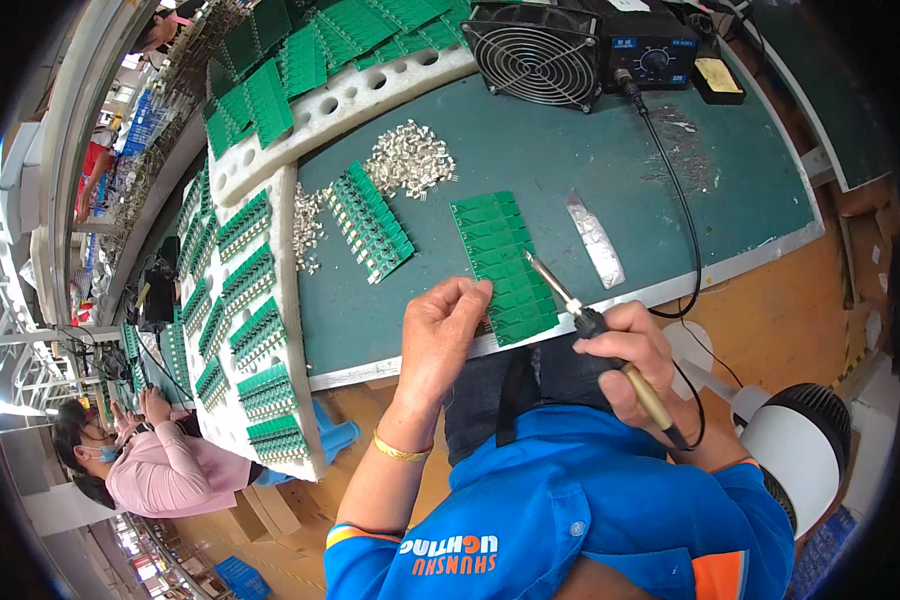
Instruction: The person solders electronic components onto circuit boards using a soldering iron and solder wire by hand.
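Your left hand (440,325) is pinching a bare-looking circuit-board panel (505,262), your right hand (635,360) gripping a soldering iron (650,400); populated panels (248,285) are lining foam (286,265), loose components (410,160) remaining.

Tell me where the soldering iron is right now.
In the head view, the soldering iron is right of centre, in the right hand, its tip over the green circuit panel, left of the silver foil strip.

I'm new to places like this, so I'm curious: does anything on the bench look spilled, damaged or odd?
Yes: the bench has a rough, marked patch near the control box, unlike the smoother green around it. The small metal parts lie loose in heaps with stray pieces, so they might look spilled.
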Demonstrator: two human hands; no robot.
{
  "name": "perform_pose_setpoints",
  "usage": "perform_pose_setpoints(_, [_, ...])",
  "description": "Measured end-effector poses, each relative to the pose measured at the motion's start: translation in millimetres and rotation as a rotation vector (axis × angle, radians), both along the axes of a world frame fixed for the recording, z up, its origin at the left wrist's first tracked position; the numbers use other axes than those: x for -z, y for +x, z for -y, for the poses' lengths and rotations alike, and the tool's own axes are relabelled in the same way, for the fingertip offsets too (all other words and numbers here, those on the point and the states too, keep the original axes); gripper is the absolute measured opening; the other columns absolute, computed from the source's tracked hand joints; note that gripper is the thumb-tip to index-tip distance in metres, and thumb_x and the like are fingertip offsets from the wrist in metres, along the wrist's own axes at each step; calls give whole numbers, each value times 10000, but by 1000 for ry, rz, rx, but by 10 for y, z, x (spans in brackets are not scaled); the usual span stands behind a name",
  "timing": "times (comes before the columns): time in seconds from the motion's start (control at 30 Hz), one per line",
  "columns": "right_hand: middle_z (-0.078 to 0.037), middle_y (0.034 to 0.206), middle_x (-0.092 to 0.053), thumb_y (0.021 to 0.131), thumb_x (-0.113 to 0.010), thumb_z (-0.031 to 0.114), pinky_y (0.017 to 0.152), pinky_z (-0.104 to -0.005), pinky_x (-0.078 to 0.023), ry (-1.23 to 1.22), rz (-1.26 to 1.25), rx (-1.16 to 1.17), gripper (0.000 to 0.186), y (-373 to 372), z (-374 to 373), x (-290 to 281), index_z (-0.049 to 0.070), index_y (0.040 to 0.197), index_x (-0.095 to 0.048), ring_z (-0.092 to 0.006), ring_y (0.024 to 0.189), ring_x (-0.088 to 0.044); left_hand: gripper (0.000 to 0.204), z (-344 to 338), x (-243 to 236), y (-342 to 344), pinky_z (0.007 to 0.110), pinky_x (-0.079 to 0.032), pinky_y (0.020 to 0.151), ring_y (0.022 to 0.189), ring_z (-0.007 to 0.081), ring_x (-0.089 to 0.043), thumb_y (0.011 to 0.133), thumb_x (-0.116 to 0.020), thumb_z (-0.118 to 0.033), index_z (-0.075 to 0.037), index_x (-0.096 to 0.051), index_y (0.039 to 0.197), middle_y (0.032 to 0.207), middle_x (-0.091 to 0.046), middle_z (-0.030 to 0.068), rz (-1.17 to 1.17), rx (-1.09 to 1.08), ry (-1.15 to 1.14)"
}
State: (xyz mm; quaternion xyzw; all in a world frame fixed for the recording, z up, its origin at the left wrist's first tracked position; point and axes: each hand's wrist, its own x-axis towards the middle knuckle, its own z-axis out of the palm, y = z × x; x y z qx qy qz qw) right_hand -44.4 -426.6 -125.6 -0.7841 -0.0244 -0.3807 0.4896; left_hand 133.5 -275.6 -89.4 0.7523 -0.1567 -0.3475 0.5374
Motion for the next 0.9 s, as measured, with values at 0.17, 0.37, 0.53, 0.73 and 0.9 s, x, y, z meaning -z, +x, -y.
perform_pose_setpoints(0.17, [-121,804,-556,957,-602,259,582,-339,-443,130,32,-142,303,-131,-4,-53,-21,1067,-636,-236,663,-525,246,-11,-49,-62,206,-320,559,659,13,-418,974,-615,-189,-24,-648,796,723,-548,-65,-32,-84,-113])
perform_pose_setpoints(0.37, [-83,734,-553,924,-624,209,571,-355,-421,111,59,-162,249,-105,-64,-29,-10,1038,-658,-224,610,-506,228,-72,-84,-132,188,-348,579,679,5,-447,990,-607,-192,-17,-661,854,744,-566,-63,-27,-162,-130])
perform_pose_setpoints(0.53, [-84,733,-568,894,-621,163,575,-359,-425,120,48,-207,220,-103,-78,-29,-11,1022,-659,-217,597,-512,239,-165,17,-155,180,-357,580,682,6,-455,996,-616,-219,-11,-668,889,754,-580,-57,-45,-194,-174])
perform_pose_setpoints(0.73, [-74,717,-572,887,-624,161,572,-353,-425,155,43,-205,205,-130,-121,14,-10,992,-666,-206,579,-506,204,-259,36,-171,187,-425,663,734,23,-527,997,-613,-194,-16,-679,922,824,-642,-34,-23,-166,-124])
perform_pose_setpoints(0.9, [-69,707,-562,864,-630,130,566,-349,-423,144,43,-203,184,-105,-136,10,-4,983,-670,-202,567,-499,197,-232,16,-199,184,-418,669,747,18,-510,997,-614,-182,-10,-672,921,833,-628,-42,44,-180,-125])
